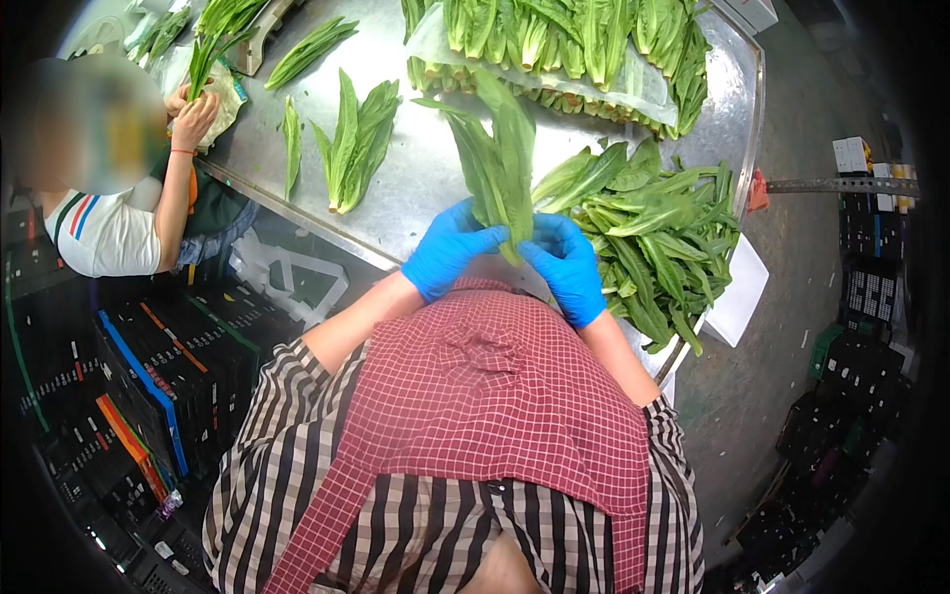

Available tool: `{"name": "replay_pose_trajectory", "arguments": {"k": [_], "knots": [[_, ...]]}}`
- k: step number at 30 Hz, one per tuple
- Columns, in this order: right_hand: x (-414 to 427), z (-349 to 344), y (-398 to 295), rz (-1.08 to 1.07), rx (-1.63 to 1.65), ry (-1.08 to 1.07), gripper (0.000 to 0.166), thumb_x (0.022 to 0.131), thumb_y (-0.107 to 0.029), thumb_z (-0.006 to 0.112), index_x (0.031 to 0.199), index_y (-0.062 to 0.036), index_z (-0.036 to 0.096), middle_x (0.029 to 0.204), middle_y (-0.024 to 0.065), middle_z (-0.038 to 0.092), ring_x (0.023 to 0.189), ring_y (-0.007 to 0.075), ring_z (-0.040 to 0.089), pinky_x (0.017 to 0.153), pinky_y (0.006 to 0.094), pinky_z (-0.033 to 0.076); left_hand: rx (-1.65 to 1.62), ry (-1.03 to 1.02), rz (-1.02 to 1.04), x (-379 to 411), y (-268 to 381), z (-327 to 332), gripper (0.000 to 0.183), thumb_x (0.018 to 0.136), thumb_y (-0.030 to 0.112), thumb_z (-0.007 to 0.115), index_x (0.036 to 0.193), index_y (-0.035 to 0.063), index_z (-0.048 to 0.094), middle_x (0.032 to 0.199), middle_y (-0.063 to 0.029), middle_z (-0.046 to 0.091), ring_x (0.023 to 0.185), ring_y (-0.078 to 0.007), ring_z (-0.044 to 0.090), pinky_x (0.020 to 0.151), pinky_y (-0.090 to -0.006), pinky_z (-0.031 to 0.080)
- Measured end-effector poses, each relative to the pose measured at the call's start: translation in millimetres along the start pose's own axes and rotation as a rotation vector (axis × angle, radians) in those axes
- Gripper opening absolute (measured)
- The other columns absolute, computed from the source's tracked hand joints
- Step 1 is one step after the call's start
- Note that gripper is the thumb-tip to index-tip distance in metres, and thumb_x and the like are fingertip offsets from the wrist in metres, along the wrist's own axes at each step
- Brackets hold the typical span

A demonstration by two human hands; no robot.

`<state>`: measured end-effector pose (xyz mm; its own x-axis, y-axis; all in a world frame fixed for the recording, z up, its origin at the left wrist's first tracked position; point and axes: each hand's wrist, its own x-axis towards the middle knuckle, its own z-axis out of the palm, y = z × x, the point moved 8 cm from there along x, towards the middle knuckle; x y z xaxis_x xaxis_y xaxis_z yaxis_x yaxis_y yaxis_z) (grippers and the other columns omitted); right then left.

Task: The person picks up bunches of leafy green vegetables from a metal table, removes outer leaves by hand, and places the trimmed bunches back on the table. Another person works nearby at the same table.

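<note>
Both of my hands wear blue gloves and meet at the base of a leafy green lettuce head, held upright above the table's near edge. My left hand grips it from the left with the thumb across the stem end. From the right, the fingers of my right hand pinch the same base. Just beyond my right hand lies a loose heap of long green lettuce leaves. To the left, a separate lettuce head and a single leaf lie on the metal table.
Stacked lettuce heads with a white sheet between layers stand at the back. A co-worker's hands hold greens at far left. Black crates stack at left, more crates at right. A white box sits by the right edge.
</note>
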<state>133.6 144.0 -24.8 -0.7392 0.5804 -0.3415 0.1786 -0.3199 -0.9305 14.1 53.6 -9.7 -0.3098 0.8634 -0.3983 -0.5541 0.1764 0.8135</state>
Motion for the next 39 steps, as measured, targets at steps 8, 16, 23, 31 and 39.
{"name": "replay_pose_trajectory", "arguments": {"k": [8,16,23,31,39], "knots": [[2.1,0.3,-3.0,-0.043,-0.052,0.036,0.036,0.078,-0.015,0.073,0.108,-0.0008,0.058,0.089,0.0043,0.063,0.075,0.0093,0.056,0.069,0.0237,0.048,0.181,-0.008,-0.036,-5.3,-5.4,3.1,0.037,0.085,0.008,0.065,0.119,-0.0019,0.055,0.108,-0.0134,0.064,0.096,-0.0186,0.062,0.086,-0.0316,0.051],[-0.5,0.4,-2.2,-0.057,-0.176,0.051,0.029,0.079,-0.014,0.071,0.103,-0.0018,0.061,0.084,0.0037,0.063,0.07,0.0085,0.056,0.065,0.0242,0.048,0.203,0.06,0.025,-1.9,-4.3,0.2,0.037,0.084,0.012,0.067,0.116,-0.0029,0.056,0.104,-0.0137,0.065,0.092,-0.0177,0.062,0.082,-0.0307,0.051],[1.4,-2.7,0.2,-0.083,-0.147,0.067,0.031,0.08,-0.012,0.068,0.106,-0.0005,0.058,0.086,0.005,0.063,0.073,0.0096,0.058,0.067,0.0253,0.049,0.262,0.067,-0.053,-2.9,-9.1,-5.8,0.035,0.086,0.016,0.064,0.115,-0.0025,0.057,0.101,-0.0128,0.065,0.086,-0.0168,0.062,0.077,-0.0299,0.051],[3.0,-4.9,4.9,-0.065,-0.097,0.034,0.034,0.079,-0.013,0.069,0.108,-0.0007,0.057,0.091,0.0069,0.064,0.076,0.0108,0.058,0.069,0.026,0.049,0.201,0.062,-0.055,-1.2,-15.8,-9.4,0.033,0.086,0.014,0.063,0.114,-0.0023,0.058,0.102,-0.0116,0.066,0.086,-0.017,0.062,0.077,-0.0302,0.052],[9.8,0.9,-23.3,-0.162,-0.095,0.152,0.042,0.078,-0.017,0.074,0.111,0.0005,0.055,0.094,0.0086,0.064,0.081,0.0134,0.059,0.072,0.0279,0.049,0.527,-0.054,-0.071,-2.0,-15.5,4.8,0.034,0.085,0.011,0.064,0.114,-0.0035,0.058,0.103,-0.0133,0.065,0.092,-0.0165,0.062,0.081,-0.03,0.051]]}}
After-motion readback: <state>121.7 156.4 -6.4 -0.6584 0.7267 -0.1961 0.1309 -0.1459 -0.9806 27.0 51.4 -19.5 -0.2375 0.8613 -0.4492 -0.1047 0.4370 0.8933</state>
